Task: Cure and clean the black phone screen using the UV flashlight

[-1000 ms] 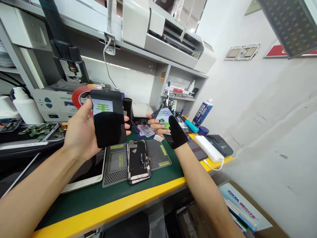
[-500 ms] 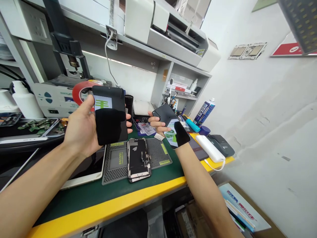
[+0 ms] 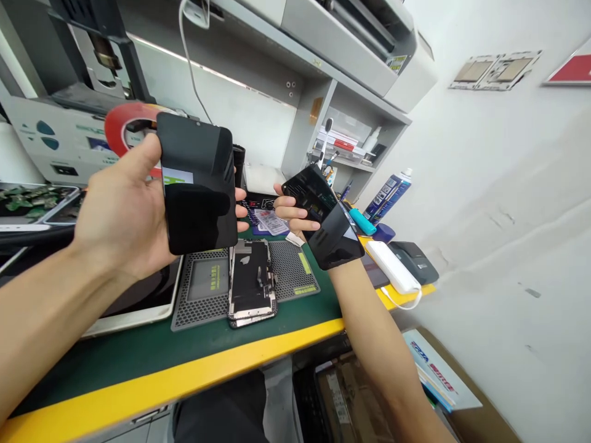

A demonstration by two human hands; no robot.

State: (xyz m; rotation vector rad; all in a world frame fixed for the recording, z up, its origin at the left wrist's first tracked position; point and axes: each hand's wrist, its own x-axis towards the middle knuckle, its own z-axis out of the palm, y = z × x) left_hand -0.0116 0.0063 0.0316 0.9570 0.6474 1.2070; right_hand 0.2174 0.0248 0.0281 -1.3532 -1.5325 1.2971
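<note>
My left hand (image 3: 122, 203) is closed round a black smartphone (image 3: 199, 209), thumb on its left edge and fingertips showing past the right edge. The dark glass faces me and carries reflections. My right hand (image 3: 295, 215) grips another black smartphone (image 3: 330, 227), tilted, its fingers across the left side and its palm hidden behind. Between and below the hands lies an opened phone (image 3: 252, 277) with its inside parts showing. It rests on a grey perforated mat (image 3: 198, 304) on the green bench top (image 3: 184, 351).
A white-framed tablet (image 3: 152, 317) lies left of the mat. Behind stand a machine (image 3: 74, 144) and a roll of red tape (image 3: 117, 126). At the right are a spray can (image 3: 390, 194), a white power bank-like block (image 3: 392, 267) and a black box (image 3: 413, 261). A yellow edge (image 3: 258, 347) borders the bench.
My view has shifted down and nearer the bench. The right phone has turned, so its reflection is darker. Both hands keep hold of their phones.
</note>
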